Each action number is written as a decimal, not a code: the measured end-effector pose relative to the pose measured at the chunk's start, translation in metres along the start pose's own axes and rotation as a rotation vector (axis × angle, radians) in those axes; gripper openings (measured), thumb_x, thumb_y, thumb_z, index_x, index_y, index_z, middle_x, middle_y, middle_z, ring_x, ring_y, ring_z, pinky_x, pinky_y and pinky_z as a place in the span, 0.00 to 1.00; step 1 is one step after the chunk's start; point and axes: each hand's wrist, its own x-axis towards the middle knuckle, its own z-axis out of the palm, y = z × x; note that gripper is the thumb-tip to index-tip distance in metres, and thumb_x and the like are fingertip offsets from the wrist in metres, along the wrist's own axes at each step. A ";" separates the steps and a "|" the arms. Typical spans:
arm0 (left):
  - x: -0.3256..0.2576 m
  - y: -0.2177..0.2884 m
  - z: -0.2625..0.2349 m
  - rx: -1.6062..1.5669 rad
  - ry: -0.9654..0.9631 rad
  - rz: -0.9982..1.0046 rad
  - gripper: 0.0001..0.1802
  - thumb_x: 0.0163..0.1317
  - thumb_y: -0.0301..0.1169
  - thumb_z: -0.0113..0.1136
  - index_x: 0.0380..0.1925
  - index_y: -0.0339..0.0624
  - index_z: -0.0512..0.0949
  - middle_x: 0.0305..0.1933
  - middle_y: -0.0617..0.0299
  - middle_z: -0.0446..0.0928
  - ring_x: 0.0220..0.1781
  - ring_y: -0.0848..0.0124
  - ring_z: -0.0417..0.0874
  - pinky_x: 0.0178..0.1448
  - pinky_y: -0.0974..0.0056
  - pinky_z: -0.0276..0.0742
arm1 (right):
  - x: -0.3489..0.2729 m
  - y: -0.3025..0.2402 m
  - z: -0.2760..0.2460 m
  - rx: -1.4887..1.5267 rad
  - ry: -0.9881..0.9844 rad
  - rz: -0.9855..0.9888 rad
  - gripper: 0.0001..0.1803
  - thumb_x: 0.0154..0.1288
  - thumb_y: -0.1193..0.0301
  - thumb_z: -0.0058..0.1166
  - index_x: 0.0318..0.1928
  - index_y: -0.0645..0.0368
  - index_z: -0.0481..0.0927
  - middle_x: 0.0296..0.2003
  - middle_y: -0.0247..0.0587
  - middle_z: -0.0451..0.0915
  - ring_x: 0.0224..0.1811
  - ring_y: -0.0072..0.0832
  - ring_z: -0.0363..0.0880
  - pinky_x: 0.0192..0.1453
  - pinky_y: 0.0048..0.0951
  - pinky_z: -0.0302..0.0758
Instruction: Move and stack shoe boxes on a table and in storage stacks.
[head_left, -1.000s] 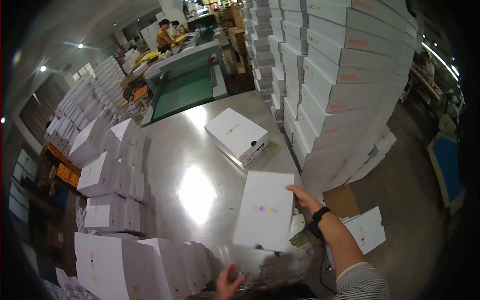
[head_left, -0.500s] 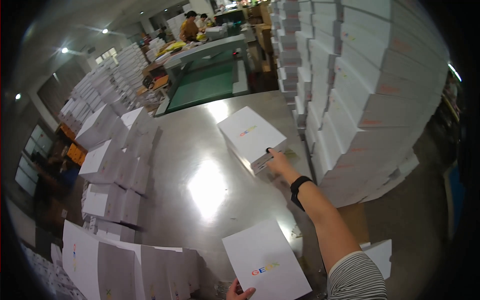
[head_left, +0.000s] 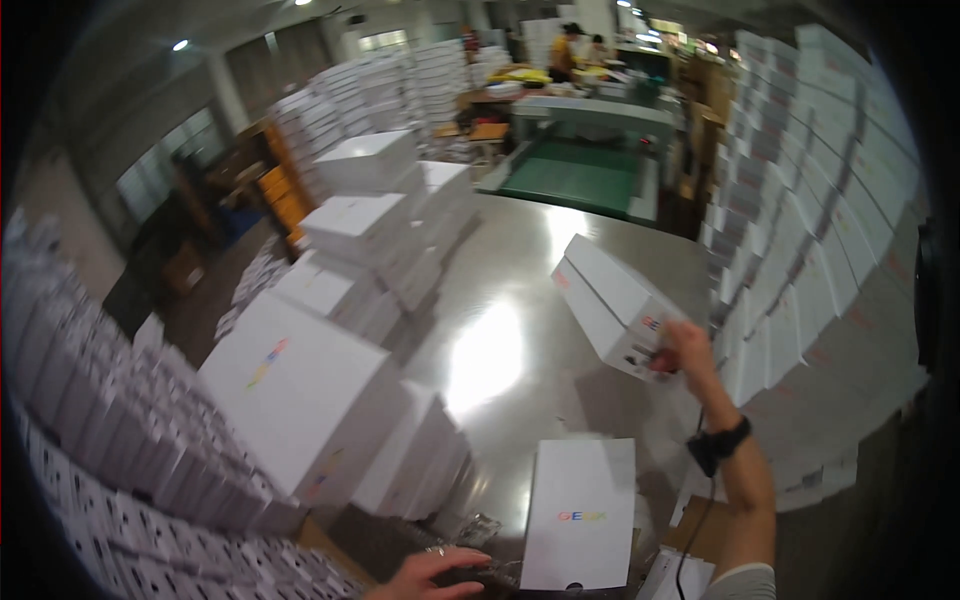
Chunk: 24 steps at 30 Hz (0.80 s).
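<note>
A white shoe box [head_left: 612,298] with coloured lettering is tipped over above the metal table, its side and lid edge facing me. My right hand [head_left: 688,352] is closed on the near end of this box, beside a printed label; a dark band shows on the wrist. At the table's near edge lies a second white box [head_left: 580,495], lettered side up, with a dark half-round notch at its near end. Left of it is my left hand [head_left: 430,573], fingers stretched out and holding nothing, over some clear crumpled plastic [head_left: 478,530].
Stacked white boxes [head_left: 360,225] line the table's left side, with a large one [head_left: 290,390] closest to me. Tall box stacks [head_left: 800,270] rise on the right. Past the metal table [head_left: 480,270] stands a machine with a green belt [head_left: 570,178]. People work beyond it.
My view has swung left. The box in my right hand has gone from lying lid up to tipped on its side. My left hand has let go of the near box and moved left.
</note>
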 end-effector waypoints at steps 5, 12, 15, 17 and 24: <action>-0.020 0.052 -0.099 0.243 0.562 0.638 0.17 0.47 0.23 0.61 0.38 0.36 0.70 0.33 0.51 0.76 0.38 0.60 0.76 0.41 0.58 0.73 | -0.041 -0.132 0.023 -0.126 -0.414 -0.472 0.18 0.62 0.59 0.40 0.34 0.63 0.73 0.21 0.38 0.76 0.20 0.24 0.77 0.30 0.20 0.74; -0.045 0.019 -0.251 0.031 1.075 0.476 0.42 0.49 0.41 0.58 0.62 0.47 0.49 0.61 0.47 0.55 0.65 0.59 0.53 0.61 0.51 0.52 | -0.015 -0.213 0.100 0.151 -0.143 -0.388 0.28 0.61 0.48 0.40 0.52 0.56 0.65 0.41 0.40 0.74 0.38 0.28 0.75 0.39 0.29 0.71; -0.073 -0.019 -0.271 -0.158 1.094 0.405 0.54 0.42 0.51 0.62 0.64 0.51 0.41 0.66 0.47 0.46 0.69 0.61 0.42 0.64 0.47 0.42 | -0.059 -0.124 0.167 0.191 -0.488 -0.247 0.28 0.64 0.52 0.38 0.57 0.57 0.60 0.51 0.43 0.69 0.52 0.31 0.69 0.52 0.30 0.67; -0.062 -0.034 -0.256 -0.246 0.805 0.362 0.57 0.40 0.51 0.65 0.64 0.46 0.41 0.66 0.46 0.47 0.69 0.62 0.43 0.65 0.52 0.43 | -0.099 -0.125 0.214 0.130 -0.629 -0.321 0.29 0.64 0.55 0.39 0.60 0.60 0.56 0.56 0.43 0.64 0.59 0.33 0.62 0.56 0.29 0.64; -0.020 -0.006 -0.211 0.236 0.791 0.194 0.61 0.37 0.46 0.69 0.62 0.31 0.40 0.64 0.47 0.52 0.66 0.61 0.53 0.64 0.62 0.50 | -0.090 -0.173 0.315 -0.040 -0.758 -0.574 0.34 0.60 0.56 0.48 0.61 0.62 0.54 0.54 0.50 0.64 0.58 0.33 0.62 0.58 0.30 0.62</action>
